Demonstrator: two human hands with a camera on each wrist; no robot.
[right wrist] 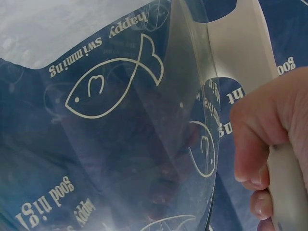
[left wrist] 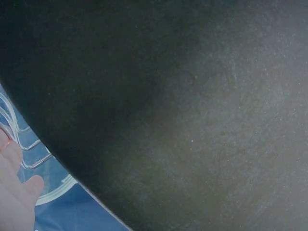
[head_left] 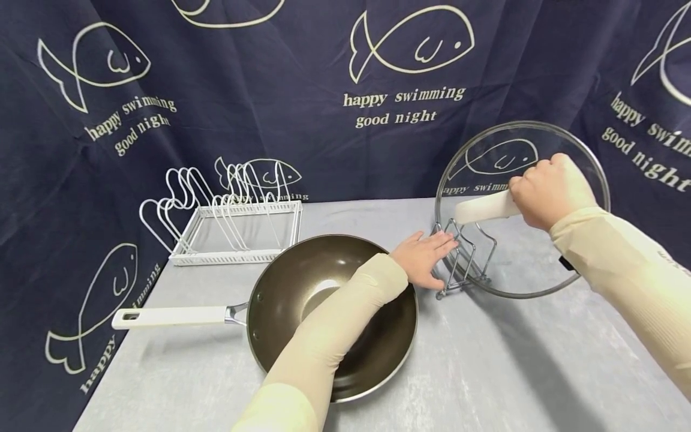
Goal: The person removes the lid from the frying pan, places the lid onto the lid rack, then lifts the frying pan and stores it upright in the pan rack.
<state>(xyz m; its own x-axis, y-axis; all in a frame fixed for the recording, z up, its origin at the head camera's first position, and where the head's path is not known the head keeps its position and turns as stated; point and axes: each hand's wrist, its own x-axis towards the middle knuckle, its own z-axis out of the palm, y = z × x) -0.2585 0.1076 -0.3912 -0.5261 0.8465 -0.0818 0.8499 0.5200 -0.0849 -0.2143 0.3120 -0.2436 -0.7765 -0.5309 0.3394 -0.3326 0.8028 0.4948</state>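
Note:
My right hand (head_left: 553,191) grips the white handle (head_left: 486,206) of a round glass pan lid (head_left: 550,264) with a metal rim. Curled fingers wrap that handle in the right wrist view as well. Upright, the lid stands with its lower left edge among the wires of a small metal lid rack (head_left: 468,264). With fingers extended, my left hand (head_left: 423,261) rests against the rack's left side. Beneath the left forearm lies a dark wok (head_left: 291,288) with a long white handle (head_left: 173,317) pointing left. The wok's inside fills most of the left wrist view.
A white wire rack (head_left: 237,259) with looped dividers stands at the back left of the grey table (head_left: 453,372). A dark blue curtain (head_left: 302,78) with white fish drawings hangs behind and along the sides.

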